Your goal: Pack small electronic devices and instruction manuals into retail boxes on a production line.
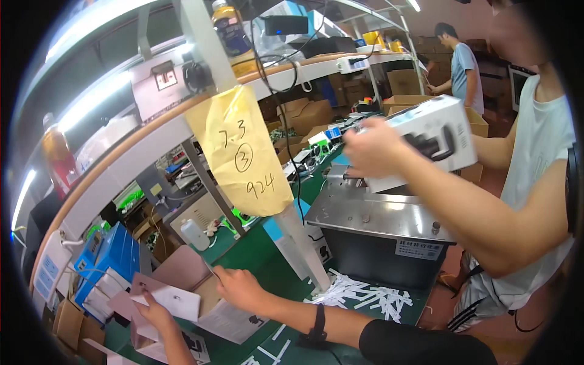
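On the green table in front of me stands an open pinkish-white carton (228,321) with a dark picture printed on its side. A white flat piece (182,304) with a small hole lies across its near left part. My left hand (157,314) grips a pinkish panel (125,304) of the carton, thumb on top. At the carton's far right rim is my right hand (242,292), its fingers curled in a pinch. A thin greyish sliver sticks out from those fingers; its kind is too small to make out. A dark band circles my right wrist.
A co-worker's hands (380,149) hold a printed white box (441,137) over a metal-topped machine (383,213). White paper strips (347,292) lie beside it. A post with a yellow paper (240,152) rises ahead. Blue boxes (112,261) stand left; a white bottle (194,234) stands beyond the carton.
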Demonstrator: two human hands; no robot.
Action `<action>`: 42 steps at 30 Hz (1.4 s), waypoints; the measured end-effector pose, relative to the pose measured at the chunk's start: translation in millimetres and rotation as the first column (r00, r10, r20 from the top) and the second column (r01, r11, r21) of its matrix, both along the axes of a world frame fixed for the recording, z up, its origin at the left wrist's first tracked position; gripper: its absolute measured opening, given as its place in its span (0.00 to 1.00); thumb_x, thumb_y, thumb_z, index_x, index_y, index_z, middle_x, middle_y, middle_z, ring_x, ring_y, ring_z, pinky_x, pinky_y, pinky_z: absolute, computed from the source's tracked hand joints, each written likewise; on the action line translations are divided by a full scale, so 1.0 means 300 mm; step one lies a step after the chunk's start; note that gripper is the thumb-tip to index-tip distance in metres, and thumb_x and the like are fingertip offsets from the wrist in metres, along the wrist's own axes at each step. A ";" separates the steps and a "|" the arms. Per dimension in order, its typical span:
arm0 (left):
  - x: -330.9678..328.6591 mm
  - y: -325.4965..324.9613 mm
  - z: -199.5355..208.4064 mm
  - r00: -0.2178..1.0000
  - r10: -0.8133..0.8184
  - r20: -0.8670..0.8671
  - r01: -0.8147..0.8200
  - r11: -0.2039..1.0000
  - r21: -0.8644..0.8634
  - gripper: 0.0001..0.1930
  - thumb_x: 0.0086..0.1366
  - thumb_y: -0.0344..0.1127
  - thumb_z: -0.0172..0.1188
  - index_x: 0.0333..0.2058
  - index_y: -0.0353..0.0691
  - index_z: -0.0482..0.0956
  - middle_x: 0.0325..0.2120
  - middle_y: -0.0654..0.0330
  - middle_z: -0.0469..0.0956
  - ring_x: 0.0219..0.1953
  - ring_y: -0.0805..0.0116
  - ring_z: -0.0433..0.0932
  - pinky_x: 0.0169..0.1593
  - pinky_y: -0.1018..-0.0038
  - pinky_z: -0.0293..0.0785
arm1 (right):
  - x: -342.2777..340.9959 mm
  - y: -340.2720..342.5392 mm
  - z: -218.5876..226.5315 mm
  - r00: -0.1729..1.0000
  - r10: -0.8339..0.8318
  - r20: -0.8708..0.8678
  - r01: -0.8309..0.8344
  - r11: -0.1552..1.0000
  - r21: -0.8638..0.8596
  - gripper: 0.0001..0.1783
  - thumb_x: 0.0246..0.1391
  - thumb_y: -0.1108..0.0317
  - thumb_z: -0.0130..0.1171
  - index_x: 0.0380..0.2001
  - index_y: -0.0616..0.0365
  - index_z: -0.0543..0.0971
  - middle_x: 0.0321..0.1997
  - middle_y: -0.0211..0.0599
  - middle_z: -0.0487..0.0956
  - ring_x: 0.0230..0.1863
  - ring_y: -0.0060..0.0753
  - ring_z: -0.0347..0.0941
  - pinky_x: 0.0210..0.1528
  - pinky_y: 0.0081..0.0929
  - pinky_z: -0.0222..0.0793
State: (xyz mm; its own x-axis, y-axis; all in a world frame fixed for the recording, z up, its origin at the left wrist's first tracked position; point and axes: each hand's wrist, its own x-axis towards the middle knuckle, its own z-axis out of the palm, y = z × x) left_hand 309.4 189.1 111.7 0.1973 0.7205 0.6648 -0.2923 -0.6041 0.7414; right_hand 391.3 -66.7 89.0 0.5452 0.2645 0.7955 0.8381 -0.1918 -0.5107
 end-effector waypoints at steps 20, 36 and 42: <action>-0.055 -0.400 0.152 0.970 0.227 -0.090 -0.129 0.789 0.600 0.22 0.55 0.27 0.51 0.50 0.31 0.73 0.45 0.40 0.75 0.51 0.37 0.72 0.61 0.49 0.64 | 0.044 -0.058 0.005 0.947 -0.282 0.156 0.289 0.957 -0.025 0.25 0.53 0.62 0.58 0.55 0.53 0.74 0.31 0.38 0.79 0.42 0.47 0.77 0.35 0.41 0.79; 0.014 -0.343 -0.077 0.974 0.125 -0.190 0.013 0.804 0.595 0.27 0.71 0.39 0.51 0.64 0.28 0.65 0.58 0.30 0.68 0.61 0.33 0.67 0.66 0.49 0.62 | 0.122 -0.039 -0.096 0.985 0.051 0.166 -0.057 0.998 0.034 0.34 0.51 0.71 0.58 0.65 0.53 0.69 0.59 0.51 0.70 0.55 0.56 0.70 0.55 0.46 0.71; 0.002 -0.364 -0.087 0.907 0.182 -0.381 0.101 0.782 0.615 0.30 0.73 0.44 0.52 0.64 0.25 0.64 0.60 0.32 0.67 0.63 0.35 0.67 0.67 0.53 0.63 | 0.125 -0.067 -0.100 0.943 0.182 0.280 -0.226 0.965 0.133 0.25 0.57 0.71 0.57 0.59 0.59 0.74 0.55 0.48 0.74 0.54 0.55 0.70 0.59 0.46 0.67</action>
State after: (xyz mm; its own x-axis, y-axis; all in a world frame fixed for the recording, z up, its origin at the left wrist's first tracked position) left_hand 310.0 80.0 85.6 0.5241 0.2029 0.8271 -0.0228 -0.9675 0.2518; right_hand 428.8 -87.0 58.9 0.2585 0.2042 0.9442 0.9589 0.0643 -0.2764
